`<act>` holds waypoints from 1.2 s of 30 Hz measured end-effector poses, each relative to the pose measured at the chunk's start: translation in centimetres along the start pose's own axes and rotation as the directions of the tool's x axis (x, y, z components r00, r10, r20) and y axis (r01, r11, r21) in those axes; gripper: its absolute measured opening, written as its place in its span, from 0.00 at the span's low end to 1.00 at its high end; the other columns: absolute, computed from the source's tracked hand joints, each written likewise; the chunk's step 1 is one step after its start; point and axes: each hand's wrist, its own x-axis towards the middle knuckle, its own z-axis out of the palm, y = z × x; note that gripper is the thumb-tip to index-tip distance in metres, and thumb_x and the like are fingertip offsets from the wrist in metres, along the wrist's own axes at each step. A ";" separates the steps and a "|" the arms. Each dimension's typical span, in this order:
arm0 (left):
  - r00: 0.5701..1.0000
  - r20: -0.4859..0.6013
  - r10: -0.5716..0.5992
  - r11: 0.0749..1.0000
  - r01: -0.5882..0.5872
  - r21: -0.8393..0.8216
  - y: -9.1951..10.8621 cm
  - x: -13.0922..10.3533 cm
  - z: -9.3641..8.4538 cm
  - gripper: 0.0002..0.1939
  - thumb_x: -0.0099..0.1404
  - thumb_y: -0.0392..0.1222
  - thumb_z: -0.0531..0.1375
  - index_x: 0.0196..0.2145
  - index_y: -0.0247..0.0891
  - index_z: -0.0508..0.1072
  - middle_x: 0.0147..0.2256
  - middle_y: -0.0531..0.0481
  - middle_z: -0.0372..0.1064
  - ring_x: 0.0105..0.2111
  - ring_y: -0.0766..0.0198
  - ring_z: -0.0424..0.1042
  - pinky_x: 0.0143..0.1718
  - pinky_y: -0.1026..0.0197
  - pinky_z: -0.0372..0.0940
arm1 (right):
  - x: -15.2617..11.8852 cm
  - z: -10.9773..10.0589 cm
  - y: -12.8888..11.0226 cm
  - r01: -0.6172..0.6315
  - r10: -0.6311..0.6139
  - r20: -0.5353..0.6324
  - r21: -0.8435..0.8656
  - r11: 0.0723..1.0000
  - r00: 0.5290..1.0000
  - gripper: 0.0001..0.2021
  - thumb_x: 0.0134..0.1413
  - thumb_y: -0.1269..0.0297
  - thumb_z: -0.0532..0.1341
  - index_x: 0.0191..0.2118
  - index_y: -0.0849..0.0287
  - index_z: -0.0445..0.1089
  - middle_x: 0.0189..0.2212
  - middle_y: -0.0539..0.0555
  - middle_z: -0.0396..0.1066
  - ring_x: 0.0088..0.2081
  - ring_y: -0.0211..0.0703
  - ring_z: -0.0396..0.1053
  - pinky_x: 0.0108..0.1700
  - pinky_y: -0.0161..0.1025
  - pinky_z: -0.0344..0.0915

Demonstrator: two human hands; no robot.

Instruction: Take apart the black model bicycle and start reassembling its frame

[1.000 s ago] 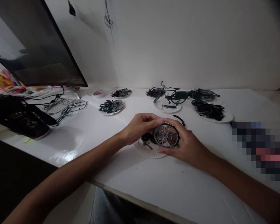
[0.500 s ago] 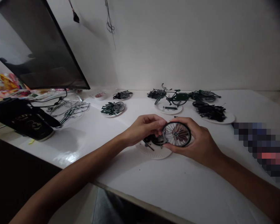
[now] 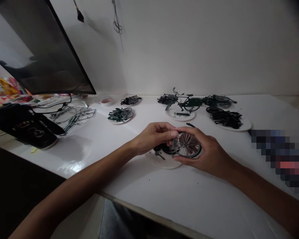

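Mid-frame, you are pinching a round, black-edged grey spoked wheel (image 3: 186,144) between left hand (image 3: 154,137) and right hand (image 3: 209,149), ideally pressing only its edge.

Btwn L hand (image 3: 155,137) & R hand (image 3: 208,147): no gap, wheel (image 3: 186,145) fills it; paper plate (image 3: 164,164) w/ dark parts blocks directly below. Nearer the body than both hands: white tabletop (image 3: 169,196) gives a wide low pass, just tiny specks. Left of L hand: open lane up to black container (image 3: 37,129). Beyond hands: upright green model bike (image 3: 190,103) obstructs; R hand's far side, plate of black parts (image 3: 225,119). Air above hands: open.
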 end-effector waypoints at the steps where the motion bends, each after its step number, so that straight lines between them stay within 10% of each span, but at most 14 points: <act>1: 1.000 0.002 -0.008 1.000 0.008 -0.008 -0.1 0.0 0.0 0.17 0.60 0.49 0.70 0.38 0.32 0.75 0.30 0.52 0.68 0.28 0.72 0.65 0.30 0.66 0.58 | 0.0 0.0 0.0 0.008 -0.008 -0.013 -0.011 1.000 1.000 0.34 0.49 0.53 0.72 0.60 0.49 0.62 0.51 0.54 0.75 0.45 0.49 0.77 0.45 0.43 0.75; 14: 0.997 0.041 -0.070 0.991 0.074 -0.113 -0.6 0.0 0.5 0.19 0.60 0.53 0.70 0.34 0.32 0.73 0.28 0.54 0.66 0.25 0.73 0.63 0.29 0.67 0.58 | 0.1 0.2 -0.8 0.053 -0.064 -0.116 -0.099 0.994 0.991 0.28 0.47 0.56 0.72 0.53 0.52 0.65 0.41 0.53 0.76 0.36 0.47 0.77 0.38 0.41 0.74; 19: 0.996 0.055 0.071 0.980 -0.080 0.180 0.1 -0.1 0.0 0.16 0.69 0.51 0.62 0.37 0.33 0.73 0.28 0.52 0.66 0.28 0.70 0.65 0.32 0.66 0.60 | 0.6 0.3 -0.4 -0.072 0.069 -0.296 -0.002 0.997 0.953 0.27 0.49 0.55 0.72 0.54 0.53 0.66 0.46 0.56 0.74 0.41 0.50 0.75 0.41 0.44 0.74; 22: 0.983 0.026 0.181 0.824 -0.166 0.541 0.8 -0.5 0.2 0.14 0.71 0.49 0.59 0.38 0.33 0.74 0.32 0.49 0.71 0.32 0.68 0.67 0.34 0.65 0.61 | 0.8 0.3 0.4 -0.202 0.245 -0.387 0.147 0.968 0.889 0.18 0.57 0.57 0.67 0.52 0.52 0.69 0.43 0.56 0.73 0.36 0.47 0.74 0.38 0.45 0.74; 25: 0.959 0.216 0.182 0.527 -0.281 0.802 1.3 -0.9 0.7 0.09 0.72 0.43 0.59 0.41 0.33 0.74 0.38 0.46 0.74 0.36 0.64 0.70 0.39 0.63 0.63 | 0.9 0.4 1.3 -0.294 0.391 -0.361 0.294 0.909 0.847 0.17 0.59 0.55 0.65 0.52 0.51 0.69 0.37 0.54 0.72 0.29 0.45 0.71 0.28 0.43 0.72; 30: 0.883 0.467 0.052 0.077 -0.470 0.879 1.6 -1.5 0.7 0.09 0.74 0.37 0.54 0.45 0.32 0.73 0.41 0.42 0.74 0.40 0.57 0.71 0.44 0.58 0.63 | 1.2 0.9 1.8 -0.304 0.450 -0.316 0.416 0.857 0.836 0.14 0.57 0.54 0.66 0.46 0.49 0.65 0.31 0.51 0.70 0.22 0.44 0.70 0.19 0.41 0.70; 36: 0.879 0.476 -0.029 -0.127 -0.476 0.870 1.9 -1.9 0.8 0.10 0.75 0.36 0.52 0.46 0.33 0.72 0.40 0.43 0.74 0.41 0.55 0.71 0.44 0.55 0.63 | 1.4 1.1 1.5 -0.304 0.452 -0.242 0.470 0.829 0.859 0.17 0.57 0.59 0.66 0.50 0.50 0.63 0.30 0.49 0.70 0.20 0.41 0.71 0.15 0.37 0.64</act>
